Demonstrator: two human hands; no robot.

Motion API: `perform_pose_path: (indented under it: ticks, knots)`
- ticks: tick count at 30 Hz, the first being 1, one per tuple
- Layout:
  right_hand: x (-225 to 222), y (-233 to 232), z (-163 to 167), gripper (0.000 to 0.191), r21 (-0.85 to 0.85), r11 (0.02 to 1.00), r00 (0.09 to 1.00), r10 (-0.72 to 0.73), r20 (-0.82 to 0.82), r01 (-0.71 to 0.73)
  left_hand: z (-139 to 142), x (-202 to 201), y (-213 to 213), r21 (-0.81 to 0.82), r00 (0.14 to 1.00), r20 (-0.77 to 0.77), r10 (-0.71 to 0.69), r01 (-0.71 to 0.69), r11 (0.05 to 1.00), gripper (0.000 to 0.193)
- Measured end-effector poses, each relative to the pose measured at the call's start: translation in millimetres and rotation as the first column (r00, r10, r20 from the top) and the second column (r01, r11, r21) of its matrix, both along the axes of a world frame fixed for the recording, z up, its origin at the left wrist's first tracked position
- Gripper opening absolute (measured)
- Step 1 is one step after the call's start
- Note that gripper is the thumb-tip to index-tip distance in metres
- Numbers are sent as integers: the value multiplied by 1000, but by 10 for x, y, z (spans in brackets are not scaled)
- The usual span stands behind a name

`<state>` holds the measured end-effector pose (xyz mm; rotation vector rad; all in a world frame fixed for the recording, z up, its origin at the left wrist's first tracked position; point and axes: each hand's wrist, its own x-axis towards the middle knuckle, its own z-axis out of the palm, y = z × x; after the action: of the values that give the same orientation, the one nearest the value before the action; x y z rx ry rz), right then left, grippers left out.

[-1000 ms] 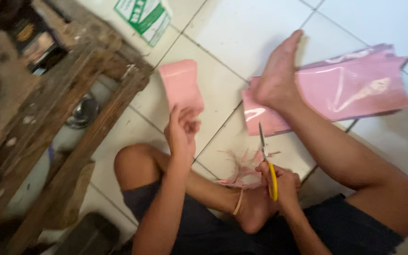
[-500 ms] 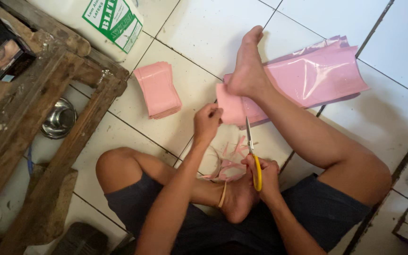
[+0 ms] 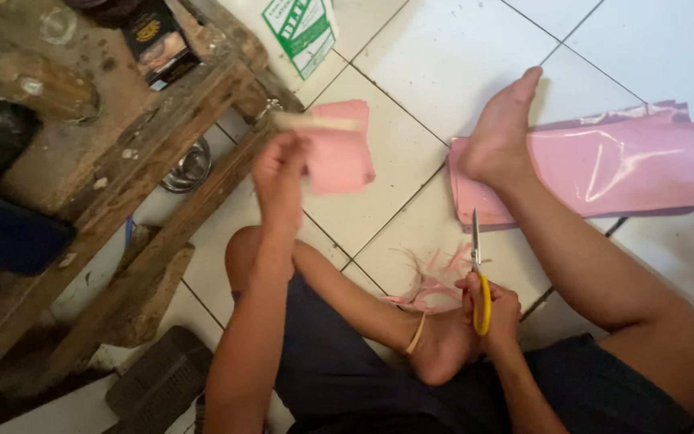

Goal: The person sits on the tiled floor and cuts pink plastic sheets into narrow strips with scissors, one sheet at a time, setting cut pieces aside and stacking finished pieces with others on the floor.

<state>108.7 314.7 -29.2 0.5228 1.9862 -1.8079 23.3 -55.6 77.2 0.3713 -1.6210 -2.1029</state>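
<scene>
Down on the white tiles, the left hand is raised at upper centre, pinching a small pink sheet in the air. Lower right of centre, the right hand grips yellow-handled scissors, blades pointing up, over pink trimmings.

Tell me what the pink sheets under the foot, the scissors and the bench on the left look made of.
Pink sheets: probably thin plastic film, glossy, with bright glare streaks and wrinkles.
Scissors in the right hand: grey, likely metal blades; yellow handle, probably plastic.
Bench: rough unfinished wood, worn, stained, visible grain.
</scene>
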Motion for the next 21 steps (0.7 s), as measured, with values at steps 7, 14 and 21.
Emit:
perform_pose_path:
  ticks: [7, 14, 21]
  knots:
    - [-35, -54, 44, 39, -70, 996, 995, -47, 87, 53, -473, -377, -259, 124, 990, 101, 102, -114, 986, 17]
    - [-80, -85, 96, 41, -125, 991, 996, -38, 80, 48, -973, -549, -189, -131, 925, 344, 159, -121, 984, 24]
    - [-97, -104, 140, 41, -116, 991, 992, -51, 114, 64, -890, -475, -126, -2, 972, 209, 107, -109, 994, 22]
